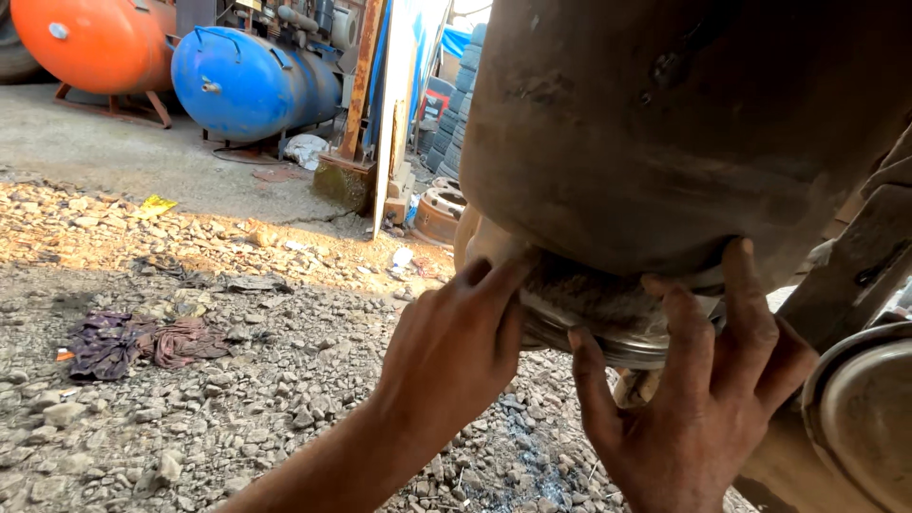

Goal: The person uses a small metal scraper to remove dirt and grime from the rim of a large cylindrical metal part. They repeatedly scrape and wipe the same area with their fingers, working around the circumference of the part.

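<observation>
A big rusty brown metal drum (665,123) fills the upper right of the head view. Under its lower rim sits a dusty round metal ring part (608,323). My left hand (456,347) presses its fingertips against the left side of that ring, just below the drum's edge. My right hand (703,399) cups the ring from below on the right, with the fingers spread up onto the drum's rim. Both hands are dirty. What lies behind the ring is hidden.
Gravel ground (237,399) lies below, with dark rags (142,342) on the left. An orange tank (95,43) and a blue tank (247,81) stand at the back. Stacked tyres (456,104) and a brake drum (439,211) sit behind. Another round metal part (864,418) is at right.
</observation>
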